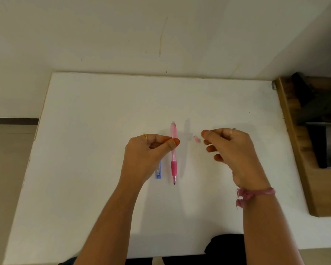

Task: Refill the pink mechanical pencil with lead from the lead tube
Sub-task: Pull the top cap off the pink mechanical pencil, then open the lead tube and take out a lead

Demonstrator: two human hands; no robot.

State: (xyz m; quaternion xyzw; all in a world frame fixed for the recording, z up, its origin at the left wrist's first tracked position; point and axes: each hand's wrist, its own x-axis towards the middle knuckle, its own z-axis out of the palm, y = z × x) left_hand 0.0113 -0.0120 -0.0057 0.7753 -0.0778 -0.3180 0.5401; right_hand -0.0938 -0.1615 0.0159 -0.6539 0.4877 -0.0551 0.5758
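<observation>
My left hand pinches the pink mechanical pencil at mid-barrel, holding it upright above the table with its tip pointing toward me. The pencil's top end looks uncapped. A small pink cap lies on the white table just right of the pencil. My right hand hovers beside the cap with fingers loosely apart and nothing in it. The blue lead tube lies on the table, partly hidden under my left hand.
The white table ends at a wall at the back. A wooden shelf with dark metal parts abuts the table's right edge. Floor shows past the left edge.
</observation>
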